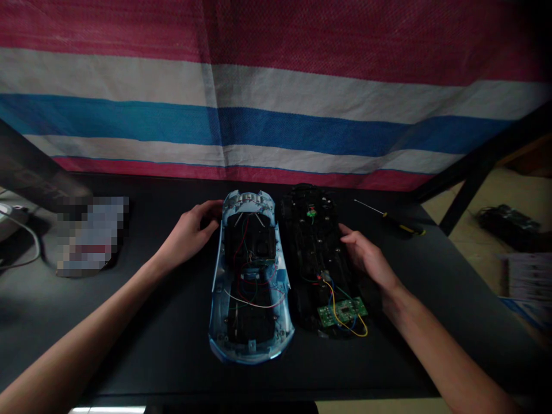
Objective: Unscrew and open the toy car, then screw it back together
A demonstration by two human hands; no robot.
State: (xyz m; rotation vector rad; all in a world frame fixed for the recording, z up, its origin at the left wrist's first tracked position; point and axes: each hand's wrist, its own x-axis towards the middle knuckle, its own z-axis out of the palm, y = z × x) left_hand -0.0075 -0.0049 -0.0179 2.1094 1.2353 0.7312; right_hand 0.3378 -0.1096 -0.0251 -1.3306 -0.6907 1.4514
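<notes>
A toy car's light blue body shell [281, 276] lies upside down on the black table, its inside and thin wires showing. To its right is the black car chassis [308, 247], with a green circuit board [344, 312] and loose coloured wires at its near end. My left hand [190, 233] is beside the shell's far left edge, thumb and fingers apart, fingertips at the edge. Along the chassis's right side rests my right hand [366, 256], its fingers stretched forward and partly hidden by the chassis. Whether either hand presses on its part is unclear.
A screwdriver [401, 224] with a black and yellow handle lies at the right. A blurred-out object [97, 236], a grey post-like thing [38, 167] and a white cable [37, 241] are at the left. A striped sheet [276, 86] hangs behind the table [159, 339].
</notes>
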